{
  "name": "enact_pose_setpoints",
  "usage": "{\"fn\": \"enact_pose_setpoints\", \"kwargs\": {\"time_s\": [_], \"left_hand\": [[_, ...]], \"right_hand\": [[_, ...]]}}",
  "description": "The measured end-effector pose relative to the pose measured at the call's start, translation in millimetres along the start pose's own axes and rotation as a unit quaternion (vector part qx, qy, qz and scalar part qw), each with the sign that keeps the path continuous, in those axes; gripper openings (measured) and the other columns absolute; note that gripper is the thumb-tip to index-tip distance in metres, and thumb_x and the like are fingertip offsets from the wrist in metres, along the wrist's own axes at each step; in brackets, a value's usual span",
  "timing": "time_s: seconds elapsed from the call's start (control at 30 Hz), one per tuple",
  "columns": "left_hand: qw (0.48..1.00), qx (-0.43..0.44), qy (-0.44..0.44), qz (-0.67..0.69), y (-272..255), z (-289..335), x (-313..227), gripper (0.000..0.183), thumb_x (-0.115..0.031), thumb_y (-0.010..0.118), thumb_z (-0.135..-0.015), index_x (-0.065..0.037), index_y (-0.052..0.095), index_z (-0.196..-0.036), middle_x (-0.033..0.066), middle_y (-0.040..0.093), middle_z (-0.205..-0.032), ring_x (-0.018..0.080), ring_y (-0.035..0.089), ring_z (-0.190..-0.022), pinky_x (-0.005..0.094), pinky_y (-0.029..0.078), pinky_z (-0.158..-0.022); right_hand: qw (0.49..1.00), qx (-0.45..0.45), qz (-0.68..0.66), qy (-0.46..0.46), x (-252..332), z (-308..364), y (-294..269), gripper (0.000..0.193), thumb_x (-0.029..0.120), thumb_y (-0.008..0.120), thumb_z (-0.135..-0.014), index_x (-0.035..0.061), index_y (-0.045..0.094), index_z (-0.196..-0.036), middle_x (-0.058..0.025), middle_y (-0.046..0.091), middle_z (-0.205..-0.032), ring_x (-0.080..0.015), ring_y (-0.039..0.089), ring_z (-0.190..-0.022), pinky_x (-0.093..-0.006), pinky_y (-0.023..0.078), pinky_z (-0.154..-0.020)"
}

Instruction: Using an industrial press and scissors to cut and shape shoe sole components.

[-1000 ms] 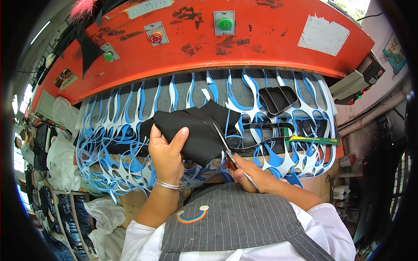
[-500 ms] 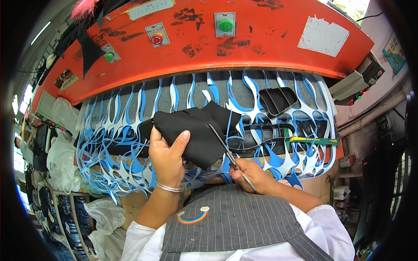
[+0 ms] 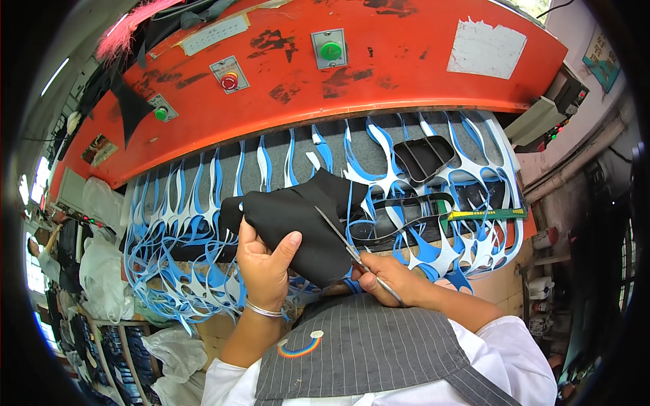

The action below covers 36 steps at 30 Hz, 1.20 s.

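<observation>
Your left hand (image 3: 264, 269) pinches black fabric (image 3: 294, 230), its corner now nearer your apron (image 3: 379, 352), seemingly handier for the scissors (image 3: 353, 253) your right hand (image 3: 391, 279) clasps.

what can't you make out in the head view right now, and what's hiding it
In the head view:
- Left hand: most fingers, hidden behind the black fabric.
- Scissors: part of the handles, covered by the right hand.
- Pink tuft: upper end, cut off by the top edge.
- White strip: its marks, too small.
</observation>
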<state>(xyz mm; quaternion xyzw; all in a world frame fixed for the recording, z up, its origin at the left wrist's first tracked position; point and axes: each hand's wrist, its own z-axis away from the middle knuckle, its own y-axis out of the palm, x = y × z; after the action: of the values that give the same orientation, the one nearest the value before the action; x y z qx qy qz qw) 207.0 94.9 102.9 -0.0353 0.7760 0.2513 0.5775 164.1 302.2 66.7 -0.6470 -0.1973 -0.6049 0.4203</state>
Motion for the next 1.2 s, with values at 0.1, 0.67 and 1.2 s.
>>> {"fn": "enact_pose_setpoints", "kwargs": {"time_s": [0.1,0.67,1.2], "left_hand": [[1.000,-0.001,0.003,0.003,2,-2,0,0.053,0.004,0.068,-0.079,0.001,0.043,-0.126,0.0109,0.058,-0.116,0.0171,0.057,-0.106,0.0293,0.045,-0.094],[1.000,-0.009,-0.013,-0.009,12,1,9,0.051,0.004,0.069,-0.079,0.001,0.044,-0.123,0.0105,0.058,-0.115,0.0163,0.057,-0.104,0.0289,0.045,-0.093],[1.000,-0.015,-0.019,-0.010,17,9,6,0.053,0.004,0.067,-0.079,0.000,0.043,-0.126,0.0109,0.057,-0.117,0.0184,0.057,-0.105,0.0309,0.045,-0.095]], "right_hand": [[1.000,-0.006,-0.023,0.000,-4,0,1,0.076,0.073,0.034,-0.085,-0.0013,0.051,-0.089,-0.0181,0.057,-0.076,-0.0322,0.058,-0.072,-0.0391,0.046,-0.067],[0.998,0.043,-0.032,-0.024,-5,-2,-6,0.074,0.067,0.021,-0.091,-0.0031,0.045,-0.097,-0.0230,0.057,-0.086,-0.0369,0.059,-0.083,-0.0426,0.046,-0.074],[0.997,0.022,-0.067,-0.015,-1,1,-3,0.076,0.070,0.029,-0.088,-0.0032,0.047,-0.096,-0.0176,0.056,-0.078,-0.0293,0.057,-0.076,-0.0386,0.045,-0.071]]}}
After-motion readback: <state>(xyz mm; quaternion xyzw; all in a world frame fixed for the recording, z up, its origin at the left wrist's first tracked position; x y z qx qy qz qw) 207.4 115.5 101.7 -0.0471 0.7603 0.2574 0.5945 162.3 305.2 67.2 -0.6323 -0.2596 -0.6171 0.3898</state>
